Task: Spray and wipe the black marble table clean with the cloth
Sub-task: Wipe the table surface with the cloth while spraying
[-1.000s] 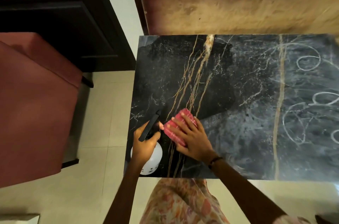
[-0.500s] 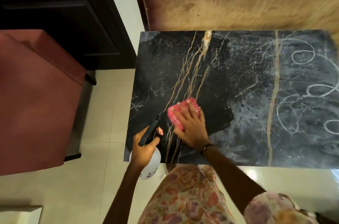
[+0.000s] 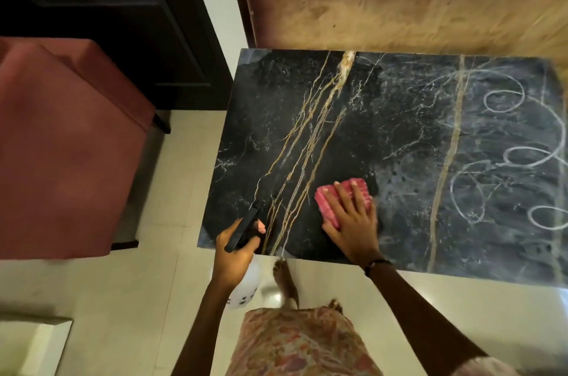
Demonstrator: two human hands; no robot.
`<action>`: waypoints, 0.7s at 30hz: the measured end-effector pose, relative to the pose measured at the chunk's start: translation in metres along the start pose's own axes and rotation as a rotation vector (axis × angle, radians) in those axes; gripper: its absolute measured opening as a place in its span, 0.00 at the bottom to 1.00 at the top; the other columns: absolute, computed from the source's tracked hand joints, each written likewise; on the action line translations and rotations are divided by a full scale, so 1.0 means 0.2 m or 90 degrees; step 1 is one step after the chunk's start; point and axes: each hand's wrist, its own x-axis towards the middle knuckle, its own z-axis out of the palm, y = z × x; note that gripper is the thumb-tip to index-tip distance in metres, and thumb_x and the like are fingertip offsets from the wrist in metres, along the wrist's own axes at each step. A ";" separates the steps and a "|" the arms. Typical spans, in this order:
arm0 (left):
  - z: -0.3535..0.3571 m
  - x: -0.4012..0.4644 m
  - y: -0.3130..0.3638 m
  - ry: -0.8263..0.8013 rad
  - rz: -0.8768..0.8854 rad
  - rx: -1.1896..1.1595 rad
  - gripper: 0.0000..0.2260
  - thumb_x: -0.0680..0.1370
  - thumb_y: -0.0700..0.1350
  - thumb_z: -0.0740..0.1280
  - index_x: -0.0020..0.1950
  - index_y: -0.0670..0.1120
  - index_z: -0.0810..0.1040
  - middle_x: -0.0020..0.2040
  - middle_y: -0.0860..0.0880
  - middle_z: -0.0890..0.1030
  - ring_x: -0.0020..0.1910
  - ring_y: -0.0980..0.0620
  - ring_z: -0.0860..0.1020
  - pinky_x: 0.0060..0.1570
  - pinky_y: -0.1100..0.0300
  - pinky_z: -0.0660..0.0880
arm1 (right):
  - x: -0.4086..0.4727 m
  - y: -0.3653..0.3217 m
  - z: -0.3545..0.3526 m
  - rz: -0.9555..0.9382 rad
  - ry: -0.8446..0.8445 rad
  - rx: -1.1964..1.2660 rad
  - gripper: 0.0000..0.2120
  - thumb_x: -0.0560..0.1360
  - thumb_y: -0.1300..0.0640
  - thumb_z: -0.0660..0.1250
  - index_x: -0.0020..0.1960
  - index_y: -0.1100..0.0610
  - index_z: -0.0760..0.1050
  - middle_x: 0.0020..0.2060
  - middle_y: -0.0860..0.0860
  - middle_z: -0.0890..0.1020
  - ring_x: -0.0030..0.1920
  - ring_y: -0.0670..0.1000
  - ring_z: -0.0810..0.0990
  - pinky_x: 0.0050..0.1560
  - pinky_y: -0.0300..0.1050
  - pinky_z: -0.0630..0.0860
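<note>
The pink cloth (image 3: 338,202) lies folded on the black marble table (image 3: 307,117) near its front edge, left of centre, pinned flat under the right hand (image 3: 353,222) with fingers spread. Right of it the marble is dusty grey with chalky swirls (image 3: 504,157); left of it, dark. At the front left corner the left hand (image 3: 235,252) grips a white spray bottle (image 3: 246,289) by its black trigger head (image 3: 242,229). A red chair (image 3: 67,145) stands left of the table
</note>
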 end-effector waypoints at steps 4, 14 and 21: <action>0.05 -0.06 -0.02 0.049 -0.013 -0.008 0.10 0.73 0.27 0.62 0.36 0.38 0.76 0.22 0.54 0.76 0.24 0.57 0.73 0.27 0.74 0.67 | 0.04 -0.35 0.08 -0.169 -0.009 0.056 0.30 0.73 0.41 0.58 0.73 0.47 0.62 0.73 0.51 0.67 0.74 0.57 0.58 0.68 0.73 0.56; 0.19 -0.19 -0.01 0.066 -0.072 -0.044 0.01 0.75 0.33 0.66 0.43 0.37 0.75 0.28 0.48 0.72 0.26 0.54 0.71 0.23 0.71 0.68 | -0.42 0.15 0.10 -0.170 0.002 0.004 0.29 0.75 0.40 0.57 0.75 0.45 0.58 0.74 0.50 0.64 0.76 0.55 0.55 0.72 0.65 0.53; 0.28 -0.24 -0.04 0.042 -0.092 -0.049 0.08 0.75 0.35 0.66 0.52 0.33 0.76 0.30 0.47 0.72 0.26 0.53 0.70 0.22 0.70 0.68 | -0.40 0.62 -0.07 0.144 0.026 0.016 0.32 0.76 0.35 0.47 0.76 0.49 0.58 0.75 0.53 0.61 0.76 0.59 0.54 0.70 0.67 0.54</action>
